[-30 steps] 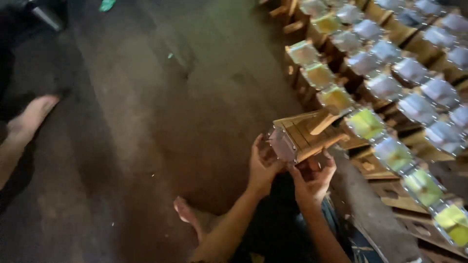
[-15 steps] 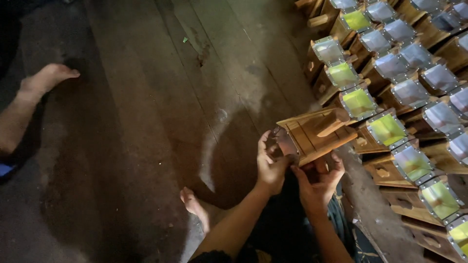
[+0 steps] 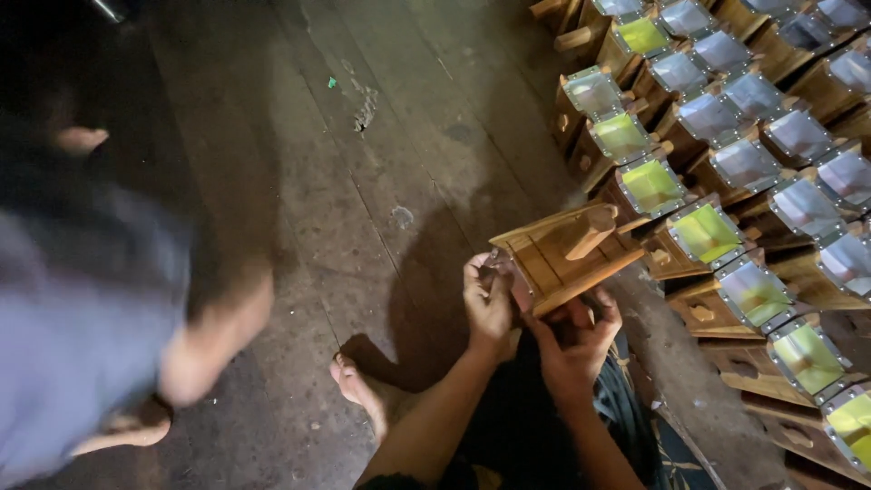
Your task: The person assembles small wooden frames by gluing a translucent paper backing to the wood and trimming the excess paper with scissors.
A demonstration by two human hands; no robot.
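A small wooden box (image 3: 562,259) with a round peg sticking up from its side is held tilted in front of me. My left hand (image 3: 488,304) grips its left end, fingers curled over the edge. From below, my right hand (image 3: 573,343) holds the box's underside and near edge. My bare foot (image 3: 358,392) rests on the floor below the hands.
Rows of similar wooden boxes (image 3: 717,181) with metal-framed green and clear panes fill the right side. A blurred person in blue (image 3: 91,308) crouches at the left. The dark plank floor (image 3: 363,163) lies between.
The view has swung left and down. The other person's body has come into view at the left where only a foot showed. Both hands still hold the box.
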